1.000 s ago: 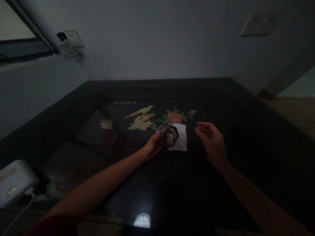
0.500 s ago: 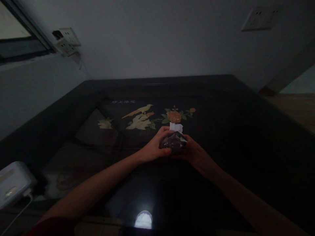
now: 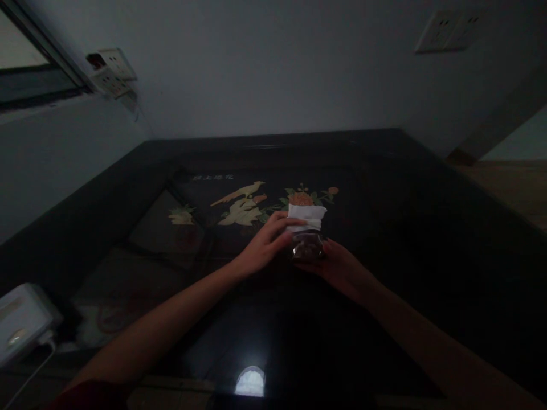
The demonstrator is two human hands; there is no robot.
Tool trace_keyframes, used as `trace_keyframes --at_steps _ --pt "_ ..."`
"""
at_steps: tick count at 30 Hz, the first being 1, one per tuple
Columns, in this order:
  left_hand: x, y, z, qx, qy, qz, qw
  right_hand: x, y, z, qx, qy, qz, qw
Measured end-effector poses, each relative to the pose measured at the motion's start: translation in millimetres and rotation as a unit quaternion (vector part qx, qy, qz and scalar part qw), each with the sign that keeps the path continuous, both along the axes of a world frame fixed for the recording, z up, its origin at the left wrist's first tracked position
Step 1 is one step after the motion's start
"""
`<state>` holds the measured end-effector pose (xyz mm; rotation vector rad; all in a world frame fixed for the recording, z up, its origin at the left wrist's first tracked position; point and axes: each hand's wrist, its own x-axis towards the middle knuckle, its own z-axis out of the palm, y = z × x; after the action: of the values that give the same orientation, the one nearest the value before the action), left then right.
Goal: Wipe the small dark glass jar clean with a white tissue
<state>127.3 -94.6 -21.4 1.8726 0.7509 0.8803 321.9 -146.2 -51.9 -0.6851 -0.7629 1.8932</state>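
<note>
In dim light, both my hands meet over a dark lacquered table (image 3: 384,188) painted with a bird and flowers. My right hand (image 3: 337,266) cups a small clear glass (image 3: 306,246) from below and the right. My left hand (image 3: 265,245) pinches a folded white tissue (image 3: 306,218) against the top of the glass, fingers curled around it. The tissue covers the rim of the glass. What is inside the glass is too dark to make out.
A white box-shaped device with a cable (image 3: 19,322) sits at the table's near left corner. Wall sockets (image 3: 111,71) hang at the upper left and another socket plate (image 3: 448,29) at the upper right. A lamp reflection (image 3: 250,381) shines on the near edge.
My right hand came in from the right and took the glass from below. My left hand shifted off the glass, and the tissue was lifted from the table onto the glass.
</note>
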Motion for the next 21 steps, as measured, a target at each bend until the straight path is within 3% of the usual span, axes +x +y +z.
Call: trace_keyframes --at_steps 3,6,10,14,17,21 --pt "-1 6 -4.9 -0.002 -0.040 0.122 0.992 -2 3 -0.7 -0.006 0.009 -0.038 0.999" --pt "1 8 -9.3 -0.023 -0.078 0.153 0.985 -4 4 0.6 0.003 0.022 -0.061 0.998" --pt "6 2 -10.8 -0.102 -0.137 0.130 0.977 -7 3 -0.4 0.021 0.006 -0.084 0.996" --pt "9 -6 -8.0 -0.166 -0.070 0.142 0.973 -8 2 -7.6 0.020 -0.022 -0.096 0.995" --pt "8 -10 -3.5 -0.124 -0.043 0.125 0.984 -10 1 -12.4 0.007 -0.038 -0.112 0.993" --pt "6 -13 2.0 -0.063 -0.060 -0.003 0.996 -11 0 -12.9 0.008 -0.054 -0.137 0.989"
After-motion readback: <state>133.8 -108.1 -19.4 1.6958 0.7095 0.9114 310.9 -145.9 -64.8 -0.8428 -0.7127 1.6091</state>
